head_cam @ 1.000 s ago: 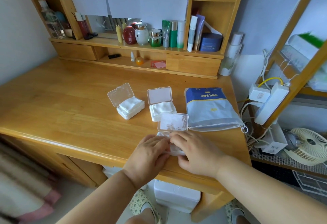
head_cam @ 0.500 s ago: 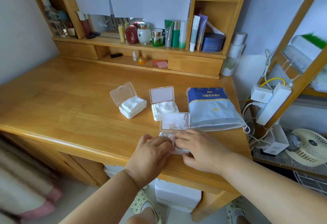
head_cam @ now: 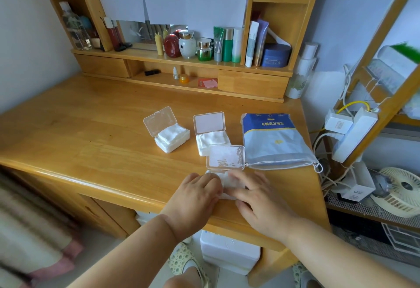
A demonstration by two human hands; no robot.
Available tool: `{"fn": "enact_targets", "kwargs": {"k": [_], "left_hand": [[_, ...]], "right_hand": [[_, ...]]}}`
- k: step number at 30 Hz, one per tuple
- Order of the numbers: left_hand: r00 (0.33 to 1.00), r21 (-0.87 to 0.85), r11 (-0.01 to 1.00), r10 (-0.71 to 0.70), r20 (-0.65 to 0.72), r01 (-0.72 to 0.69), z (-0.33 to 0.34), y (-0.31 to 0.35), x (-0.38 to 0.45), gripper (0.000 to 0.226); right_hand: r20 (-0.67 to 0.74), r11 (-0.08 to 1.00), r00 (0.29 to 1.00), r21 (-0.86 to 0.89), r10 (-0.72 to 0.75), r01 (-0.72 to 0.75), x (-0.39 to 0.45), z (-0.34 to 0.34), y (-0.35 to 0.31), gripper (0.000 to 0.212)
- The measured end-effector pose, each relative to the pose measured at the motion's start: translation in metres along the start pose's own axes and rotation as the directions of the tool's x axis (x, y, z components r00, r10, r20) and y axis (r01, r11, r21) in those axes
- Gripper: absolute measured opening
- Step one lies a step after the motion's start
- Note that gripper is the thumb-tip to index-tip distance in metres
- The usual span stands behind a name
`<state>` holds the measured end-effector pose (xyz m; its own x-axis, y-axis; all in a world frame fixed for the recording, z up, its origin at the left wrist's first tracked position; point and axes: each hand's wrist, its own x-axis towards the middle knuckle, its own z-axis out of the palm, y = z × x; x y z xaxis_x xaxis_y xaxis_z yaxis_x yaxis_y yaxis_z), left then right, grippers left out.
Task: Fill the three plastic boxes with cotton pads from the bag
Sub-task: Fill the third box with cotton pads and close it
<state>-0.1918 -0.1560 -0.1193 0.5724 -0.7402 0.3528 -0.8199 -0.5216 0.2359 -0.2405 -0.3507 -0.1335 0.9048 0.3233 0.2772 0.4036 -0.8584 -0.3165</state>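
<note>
both hands, left hand (head_cam: 197, 194) and right hand (head_cam: 259, 196), rest on the nearest box (head_cam: 229, 185) of cotton pads; its lid (head_cam: 225, 157) stands open.

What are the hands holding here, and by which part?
Both the left hand and right hand press on the pads in the nearest box, from its sides.

The right hand (head_cam: 261, 199) has spread flatter over the pads (head_cam: 229, 184) in the near box (head_cam: 223, 194) (lid up); the left hand (head_cam: 196, 199) slid closer.
</note>
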Motion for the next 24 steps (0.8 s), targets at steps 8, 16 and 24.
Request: {"fn": "enact_targets", "kwargs": {"k": [8,16,24], "left_hand": [[0.997,-0.044,0.997,-0.062,0.044,0.064,-0.002,0.005,0.0,0.034],[0.992,-0.101,0.987,-0.12,0.039,0.124,0.001,0.006,-0.001,0.032],[0.99,0.01,0.992,-0.126,0.062,0.125,0.002,0.011,-0.005,0.032]], "right_hand": [[-0.074,0.998,0.997,-0.058,-0.027,0.022,-0.001,0.001,0.002,0.033],[-0.008,0.995,1.0,-0.104,-0.01,0.009,0.003,0.002,0.0,0.042],[-0.045,0.991,0.999,-0.134,0.014,-0.02,0.005,0.005,-0.004,0.02]]}}
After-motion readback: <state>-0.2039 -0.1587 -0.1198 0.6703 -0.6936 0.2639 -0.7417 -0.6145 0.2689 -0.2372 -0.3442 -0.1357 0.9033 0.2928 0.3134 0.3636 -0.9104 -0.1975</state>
